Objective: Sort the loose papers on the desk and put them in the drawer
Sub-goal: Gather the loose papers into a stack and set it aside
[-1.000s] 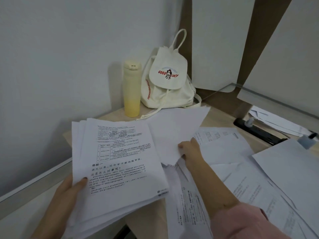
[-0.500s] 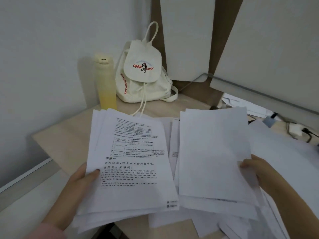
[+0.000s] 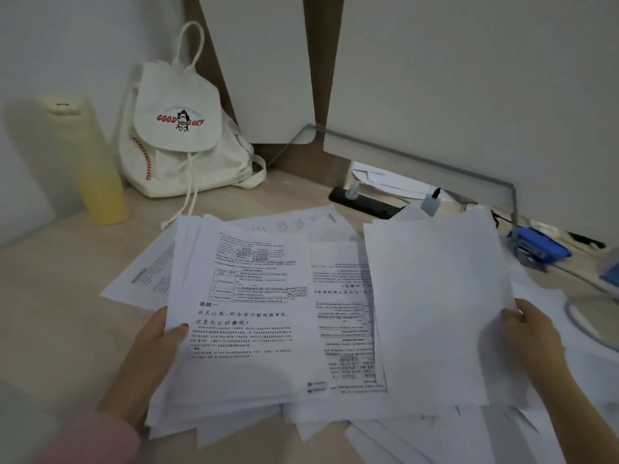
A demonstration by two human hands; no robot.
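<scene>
Left grip (image 3: pixel 150 356): pinches your printed stack (image 3: pixel 241 329), in front of the backpack (image 3: pixel 181 145). Right grip (image 3: pixel 532 333): pinches blank sheets (image 3: pixel 435 313), front-right of the backpack. Risk: edge-only holds; fanned sheets may slide onto the bench (image 3: pixel 67 279).

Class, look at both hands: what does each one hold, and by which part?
The left hand grips the printed stack at its lower left edge, thumb on top. The right hand holds the blank-faced sheets by their right edge.
</scene>
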